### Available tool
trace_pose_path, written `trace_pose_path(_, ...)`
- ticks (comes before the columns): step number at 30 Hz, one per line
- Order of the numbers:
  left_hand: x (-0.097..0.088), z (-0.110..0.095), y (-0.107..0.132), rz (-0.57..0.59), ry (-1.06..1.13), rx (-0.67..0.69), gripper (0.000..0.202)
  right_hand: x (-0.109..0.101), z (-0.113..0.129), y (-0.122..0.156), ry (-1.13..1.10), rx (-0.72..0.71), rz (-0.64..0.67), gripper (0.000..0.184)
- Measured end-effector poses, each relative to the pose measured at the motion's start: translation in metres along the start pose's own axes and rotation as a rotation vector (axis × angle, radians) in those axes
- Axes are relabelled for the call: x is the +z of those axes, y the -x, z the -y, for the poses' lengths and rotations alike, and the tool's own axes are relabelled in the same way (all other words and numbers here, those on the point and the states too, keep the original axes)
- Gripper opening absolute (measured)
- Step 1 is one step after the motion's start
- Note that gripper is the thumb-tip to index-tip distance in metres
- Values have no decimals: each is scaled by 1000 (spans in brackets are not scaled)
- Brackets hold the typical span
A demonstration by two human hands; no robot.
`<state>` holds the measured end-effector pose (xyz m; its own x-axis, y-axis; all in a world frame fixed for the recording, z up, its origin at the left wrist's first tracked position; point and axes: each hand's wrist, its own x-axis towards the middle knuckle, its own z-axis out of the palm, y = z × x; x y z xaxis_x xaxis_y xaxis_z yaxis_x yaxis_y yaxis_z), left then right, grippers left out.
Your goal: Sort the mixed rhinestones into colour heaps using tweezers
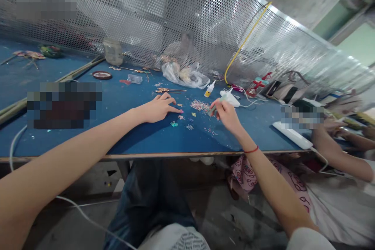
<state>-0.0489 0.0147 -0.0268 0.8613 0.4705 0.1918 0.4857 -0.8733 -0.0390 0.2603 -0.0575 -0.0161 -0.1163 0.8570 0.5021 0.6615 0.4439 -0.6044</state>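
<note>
Pink beads (200, 105) lie just beside the right hand (227, 116).

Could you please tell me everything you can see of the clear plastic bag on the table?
The clear plastic bag lies crumpled on the blue tabletop, at the foot of the perforated metal screen. Its thin, glossy film is wrinkled, and pale items show inside, too unclear to identify. Neither the left hand nor the right hand touches it.

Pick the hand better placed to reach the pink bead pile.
Right, likely: the right hand holds a green tool beside the pink bead pile; the left hand rests further off on the blue tabletop.
</note>
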Motion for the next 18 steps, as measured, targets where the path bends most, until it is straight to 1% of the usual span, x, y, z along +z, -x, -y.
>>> trace_pose_path(3,2,0,-1,-14,7,-2,68,-1,-7,25,46,-22,64,67)
trace_pose_path(6,3,1,-1,-5,8,-1,67,1,-11,38,90,-51,91,68)
trace_pose_path(10,2,0,-1,4,12,0,66,1,-13,41,130,-84,95,68)
trace_pose_path(18,-6,-4,0,25,-5,-1,65,-1,-12,41,149,-148,155,67)
